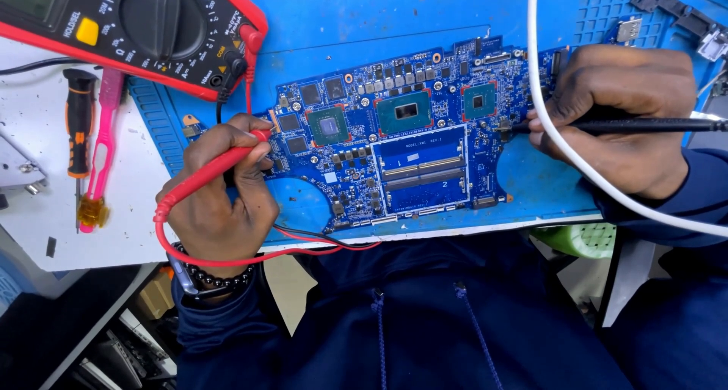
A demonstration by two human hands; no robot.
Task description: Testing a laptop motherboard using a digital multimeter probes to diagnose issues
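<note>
Left hand (220, 197) presses red probe (208, 174), right hand (618, 117) black probe (629, 125), onto circuit board (409, 144).

Blue circuit board (394, 144), blue mat (425, 18), red probe (205, 176), blk probe (629, 125).

The circuit board (394, 140) is glossy blue laminate with shiny metal chip lids. It lies on a matt blue rubbery mat (425, 18). Smooth red plastic sheathes the probe (208, 174) in the left hand (220, 200); the meter (144, 26) at the desk's far left corner has a matt black plastic face.
</note>
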